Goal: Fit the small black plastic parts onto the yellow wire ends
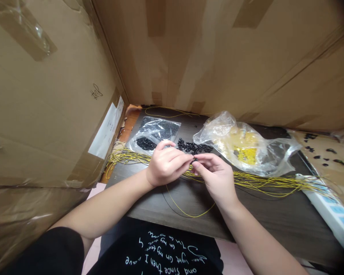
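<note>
My left hand (pixel 167 165) and my right hand (pixel 215 176) meet above a dark wooden tabletop (pixel 172 206). Their fingertips pinch a tiny black part (pixel 194 160), mostly hidden by the fingers. A bundle of thin yellow wires (pixel 260 182) runs under my right hand and across the table. Just beyond my fingers lies a loose heap of small black parts (pixel 193 146). A clear bag of similar black parts (pixel 154 133) lies behind my left hand. A crumpled plastic bag with yellow contents (pixel 240 147) sits behind my right hand.
Cardboard sheets (pixel 189 49) wall off the back and left of the table. At the right, a cardboard piece (pixel 318 152) holds scattered black parts, and a white power strip (pixel 329 208) lies at the table's edge. My black lettered shirt fills the bottom.
</note>
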`<state>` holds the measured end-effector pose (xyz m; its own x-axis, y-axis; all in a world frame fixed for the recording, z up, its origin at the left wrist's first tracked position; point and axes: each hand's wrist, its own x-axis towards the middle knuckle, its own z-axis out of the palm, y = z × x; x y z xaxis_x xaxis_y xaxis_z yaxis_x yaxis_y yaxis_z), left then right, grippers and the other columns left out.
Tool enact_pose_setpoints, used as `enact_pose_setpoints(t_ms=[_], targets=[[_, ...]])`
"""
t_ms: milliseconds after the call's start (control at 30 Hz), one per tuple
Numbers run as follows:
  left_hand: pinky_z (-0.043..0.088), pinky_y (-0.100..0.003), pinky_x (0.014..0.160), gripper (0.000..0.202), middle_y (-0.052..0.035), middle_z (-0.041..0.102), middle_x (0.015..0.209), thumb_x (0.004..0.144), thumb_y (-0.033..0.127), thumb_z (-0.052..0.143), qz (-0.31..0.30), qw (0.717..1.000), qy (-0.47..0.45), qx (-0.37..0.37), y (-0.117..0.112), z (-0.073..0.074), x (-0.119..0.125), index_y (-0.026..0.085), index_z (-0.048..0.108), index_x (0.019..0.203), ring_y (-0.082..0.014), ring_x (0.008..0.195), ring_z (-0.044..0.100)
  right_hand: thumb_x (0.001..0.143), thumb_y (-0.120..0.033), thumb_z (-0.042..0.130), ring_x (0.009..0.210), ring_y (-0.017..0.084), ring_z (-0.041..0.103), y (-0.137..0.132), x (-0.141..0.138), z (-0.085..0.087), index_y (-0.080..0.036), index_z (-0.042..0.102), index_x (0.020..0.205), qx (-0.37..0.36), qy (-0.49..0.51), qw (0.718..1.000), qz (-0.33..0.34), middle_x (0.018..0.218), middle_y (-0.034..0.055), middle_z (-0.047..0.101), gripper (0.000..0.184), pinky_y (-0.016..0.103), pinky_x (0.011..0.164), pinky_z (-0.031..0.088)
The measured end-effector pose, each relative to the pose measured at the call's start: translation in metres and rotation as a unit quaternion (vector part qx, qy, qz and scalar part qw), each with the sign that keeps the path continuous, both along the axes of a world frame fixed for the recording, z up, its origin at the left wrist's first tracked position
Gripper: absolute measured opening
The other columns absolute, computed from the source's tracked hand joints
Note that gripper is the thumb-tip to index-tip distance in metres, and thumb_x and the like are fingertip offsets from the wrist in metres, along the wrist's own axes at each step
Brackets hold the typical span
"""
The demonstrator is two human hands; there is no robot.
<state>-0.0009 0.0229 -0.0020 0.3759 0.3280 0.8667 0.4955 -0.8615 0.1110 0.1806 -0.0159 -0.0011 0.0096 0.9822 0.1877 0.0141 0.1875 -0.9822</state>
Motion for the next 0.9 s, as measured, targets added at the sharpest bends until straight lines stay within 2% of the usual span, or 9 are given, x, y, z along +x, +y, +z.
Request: enact_pose_setpoints(t_ms=[167, 400, 633, 733, 900], targets=[[0.047, -0.035, 0.083, 0.010, 0.0029, 0.077, 0.082, 0.089, 0.018, 0.068, 0.009, 1.000, 0.013, 0.003, 0.0001, -0.0007, 0.0003, 0.021, 0.067, 0.098, -0.0111, 0.067, 0.067, 0.081, -0.037, 0.080, 0.059, 0.014, 0.067, -0.0005, -0.0002, -0.0003, -0.020, 0.072, 0.095, 0.002, -0.008, 1.000, -0.003, 0.076, 0.0025, 0.073, 0.024, 0.029, 0.056, 0.061], [0.047, -0.036, 0.085, 0.010, 0.0031, 0.076, 0.081, 0.089, 0.017, 0.068, 0.007, 1.000, 0.015, -0.005, -0.0009, -0.0017, 0.0013, 0.021, 0.066, 0.097, -0.0114, 0.067, 0.066, 0.080, -0.034, 0.081, 0.061, 0.015, 0.067, -0.0018, -0.0017, -0.0002, -0.021, 0.074, 0.095, 0.012, -0.020, 0.999, -0.022, 0.076, 0.0025, 0.073, 0.021, 0.028, 0.056, 0.061], [0.046, -0.034, 0.082, 0.005, 0.0012, 0.077, 0.083, 0.091, 0.017, 0.066, -0.005, 0.999, 0.003, -0.052, -0.0011, 0.0003, 0.0043, 0.019, 0.066, 0.095, -0.0119, 0.071, 0.068, 0.086, -0.032, 0.076, 0.060, 0.013, 0.064, -0.0012, 0.0021, -0.0051, -0.024, 0.077, 0.103, 0.039, -0.049, 0.998, -0.032, 0.083, 0.0026, 0.073, 0.019, 0.028, 0.055, 0.057], [0.047, -0.033, 0.081, 0.009, -0.0006, 0.078, 0.088, 0.093, 0.017, 0.065, -0.024, 0.997, -0.011, -0.078, 0.0001, -0.0013, 0.0052, 0.019, 0.066, 0.101, -0.0123, 0.073, 0.069, 0.090, -0.031, 0.072, 0.060, 0.012, 0.061, 0.0000, 0.0040, -0.0059, -0.024, 0.078, 0.105, 0.073, -0.076, 0.994, -0.034, 0.084, 0.0027, 0.070, 0.018, 0.027, 0.054, 0.053], [0.049, -0.032, 0.084, 0.030, 0.0003, 0.077, 0.086, 0.094, 0.018, 0.066, -0.067, 0.989, -0.055, -0.119, 0.0029, -0.0068, 0.0055, 0.020, 0.057, 0.123, -0.0133, 0.075, 0.069, 0.094, -0.027, 0.067, 0.059, 0.010, 0.059, 0.0026, 0.0045, -0.0061, -0.026, 0.077, 0.107, 0.103, -0.080, 0.991, -0.025, 0.083, 0.0011, 0.063, 0.017, 0.026, 0.054, 0.049]])
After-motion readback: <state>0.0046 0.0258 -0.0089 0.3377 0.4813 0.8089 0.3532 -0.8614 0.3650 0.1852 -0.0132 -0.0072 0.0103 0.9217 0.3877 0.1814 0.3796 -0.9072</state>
